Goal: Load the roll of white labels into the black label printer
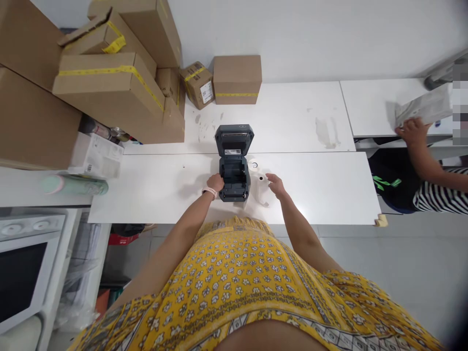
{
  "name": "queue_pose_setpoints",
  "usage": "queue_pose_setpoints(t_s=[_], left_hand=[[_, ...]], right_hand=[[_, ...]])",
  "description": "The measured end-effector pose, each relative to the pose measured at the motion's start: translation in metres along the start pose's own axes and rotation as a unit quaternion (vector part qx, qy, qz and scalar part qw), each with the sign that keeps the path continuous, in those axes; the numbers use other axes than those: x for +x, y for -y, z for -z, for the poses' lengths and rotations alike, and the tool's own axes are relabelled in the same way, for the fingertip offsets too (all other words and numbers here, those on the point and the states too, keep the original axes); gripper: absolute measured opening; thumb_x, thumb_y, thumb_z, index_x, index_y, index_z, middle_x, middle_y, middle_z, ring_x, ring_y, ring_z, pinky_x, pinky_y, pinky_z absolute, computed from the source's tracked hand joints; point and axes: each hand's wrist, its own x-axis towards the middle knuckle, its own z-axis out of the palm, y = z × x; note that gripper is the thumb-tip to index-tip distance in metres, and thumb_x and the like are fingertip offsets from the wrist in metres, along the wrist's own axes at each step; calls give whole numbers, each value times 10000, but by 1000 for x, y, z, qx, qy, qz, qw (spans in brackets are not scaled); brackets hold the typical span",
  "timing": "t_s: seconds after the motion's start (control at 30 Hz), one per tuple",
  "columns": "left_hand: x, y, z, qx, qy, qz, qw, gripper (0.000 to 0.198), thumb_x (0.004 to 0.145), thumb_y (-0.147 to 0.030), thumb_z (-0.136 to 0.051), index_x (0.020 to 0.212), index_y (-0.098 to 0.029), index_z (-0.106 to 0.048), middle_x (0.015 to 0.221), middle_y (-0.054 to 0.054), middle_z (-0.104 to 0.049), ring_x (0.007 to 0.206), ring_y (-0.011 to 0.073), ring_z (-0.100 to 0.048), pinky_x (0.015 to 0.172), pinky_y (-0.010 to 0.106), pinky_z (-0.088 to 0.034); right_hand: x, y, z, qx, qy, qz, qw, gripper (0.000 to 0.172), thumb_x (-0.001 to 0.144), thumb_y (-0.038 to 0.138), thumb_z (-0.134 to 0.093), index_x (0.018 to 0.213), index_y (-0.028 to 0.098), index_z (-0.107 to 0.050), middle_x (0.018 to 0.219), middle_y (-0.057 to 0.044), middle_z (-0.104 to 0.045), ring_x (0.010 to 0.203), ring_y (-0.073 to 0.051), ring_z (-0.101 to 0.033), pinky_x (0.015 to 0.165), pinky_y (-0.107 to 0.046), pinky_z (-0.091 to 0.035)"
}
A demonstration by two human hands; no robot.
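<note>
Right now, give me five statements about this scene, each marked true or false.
1. The dark grey plastic printer stands open. True.
2. A white paper roll sits inside it. False: the white paper roll is outside, between the printer and the right hand.
3. The left hand is at the printer. True.
4. The right wrist wears a band. False: the pale pink wristband is on the left.
5. A brown cardboard box bears yellow tape. True.

No text legible. Printer (pixel 234 188): white sticker (pixel 233 152) inside its open lid (pixel 234 128), print too small. Small carton (pixel 193 90), beyond printer and to its left: paper label (pixel 206 91), unreadable. White box (pixel 104 156), well left of printer: small barcode (pixel 89 168), fine print unreadable.
</note>
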Motion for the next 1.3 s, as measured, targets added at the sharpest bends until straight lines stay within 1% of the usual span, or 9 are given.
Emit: queue_pose_setpoints(t_s=[0.13,0.37,0.53,0.6,0.7,0.8,0.93,1.03,1.3], left_hand=[[0,0,-1,37,3,6,999,377,931,-463,-510,1118,-180,-675,1154,203,-675,1167,339,-601,943,401,-454],[3,4,-5,62,4,5,998,358,948,-399,-481,1146,-161,-661,1164,210,-671,1152,330,-614,902,377,-475],[8,10,-10,84,-5,-9,996,346,966,-331,-420,1153,-153,-651,1154,201,-673,1137,321,-621,880,374,-480],[10,12,-11,85,-8,-22,996,342,967,-327,-416,1148,-154,-649,1149,197,-675,1137,322,-619,884,376,-481],[10,14,-12,88,-8,-26,996,325,964,-327,-429,1138,-153,-642,1140,195,-676,1127,320,-623,873,370,-485],[8,15,-14,79,-7,-14,997,311,970,-341,-428,1124,-160,-629,1121,186,-680,1103,308,-637,858,357,-486],[5,17,-18,45,-12,-1,999,331,985,-386,-404,1158,-174,-591,1101,172,-686,1080,297,-648,853,357,-482],[7,20,-22,27,-11,-3,1000,330,986,-399,-403,1169,-186,-576,1114,167,-684,1083,293,-646,860,359,-474],[5,27,-32,-37,-1,21,999,450,965,-548,-381,1164,-188,-564,1158,166,-672,1119,296,-626,861,342,-456]], right_hand=[[-10,-8,-13,-21,9,14,1000,646,553,292,-644,1194,220,-598,1279,-95,-609,1143,-278,-573,908,-461,-508],[-13,20,-25,27,8,-19,999,471,681,563,-639,998,215,-642,929,-69,-707,921,-284,-652,799,-458,-547],[-31,63,-16,37,117,95,988,504,834,585,-492,1194,248,-596,1178,-89,-676,1074,-288,-636,859,-455,-538],[-32,87,-28,-28,179,165,970,499,850,575,-497,1174,214,-613,1152,-91,-676,1053,-274,-635,891,-433,-518],[-24,120,-63,-203,197,217,934,397,828,476,-613,1111,202,-663,1067,-87,-684,1013,-266,-619,916,-404,-475],[-14,137,-96,-426,198,257,845,352,864,399,-621,1152,204,-673,1113,-110,-668,1064,-274,-591,946,-390,-419],[-9,133,-117,-545,216,273,763,346,896,407,-597,1170,215,-687,1120,-131,-660,1094,-289,-567,957,-395,-372],[-9,122,-119,-564,219,284,744,346,929,380,-545,1212,225,-672,1117,-134,-655,1091,-284,-561,972,-398,-343],[-10,109,-125,-558,197,312,743,358,975,313,-455,1270,205,-628,1147,-121,-670,1108,-242,-585,1098,-381,-235]])
